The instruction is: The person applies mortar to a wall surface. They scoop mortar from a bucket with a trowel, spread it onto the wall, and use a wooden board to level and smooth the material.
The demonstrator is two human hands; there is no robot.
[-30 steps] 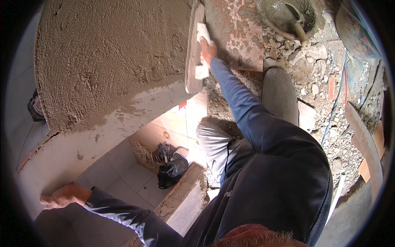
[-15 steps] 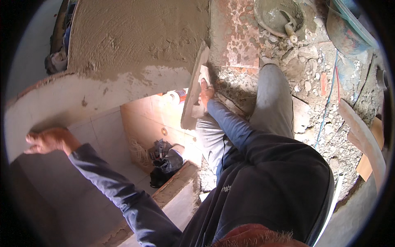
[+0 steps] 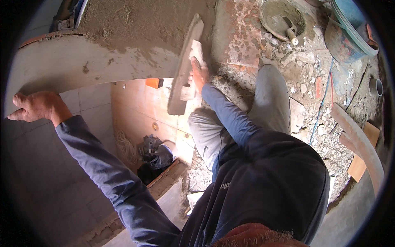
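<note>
My right hand (image 3: 198, 73) grips the pale handle of a long plastering float (image 3: 181, 90), which lies slanted across the right part of a slab's fresh grey mortar (image 3: 135, 24) and extends past its front edge. My left hand (image 3: 39, 107) is at the left, against the lower part of the smooth pale slab face (image 3: 82, 59), with thumb and index finger apart; some fingers are hidden. Beside the mortar, right of the float, is a speckled, mortar-stained board (image 3: 236, 33).
A mortar bowl with a trowel (image 3: 279, 18) and a bucket (image 3: 345, 41) stand upper right amid rubble (image 3: 304, 90). Curved boards (image 3: 362, 144) lie at the right. Below the slab is a tiled recess (image 3: 94, 144) with bags (image 3: 156, 154) and coiled cord (image 3: 123, 146). My bent legs (image 3: 269, 99) are centre-right.
The float in my right hand first came down toward me, then shifted left and slightly up. My left hand sits higher and further left. The whole view has shifted, the slab appearing higher.
</note>
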